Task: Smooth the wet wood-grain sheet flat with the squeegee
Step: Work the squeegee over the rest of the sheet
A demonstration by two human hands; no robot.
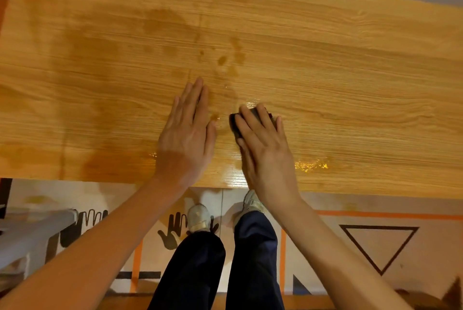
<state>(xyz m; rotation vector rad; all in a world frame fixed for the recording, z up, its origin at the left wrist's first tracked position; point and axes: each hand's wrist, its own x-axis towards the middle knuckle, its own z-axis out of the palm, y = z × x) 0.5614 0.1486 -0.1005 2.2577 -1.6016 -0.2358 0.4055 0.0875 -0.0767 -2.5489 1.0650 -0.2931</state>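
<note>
Dark trousers [205,267] | glossy wet wood-grain sheet [325,71] | left hand [186,132] flat, fingers straight, pressing | right hand [263,149] gripping dark squeegee [234,123]

Both hands [186,132] [263,144] on wet wood-grain sheet [325,71]

Bare arms, dark trousers, pale shoes

Both forearms are bare to the frame's edge — no sleeves, watch or rings show on the left hand [186,132] or the right hand [264,144]. The legs wear dark navy trousers [253,259], loose and creased at the hem. The feet wear light grey shoes [199,217] — worn-looking, with a paler strap across the top.
</note>
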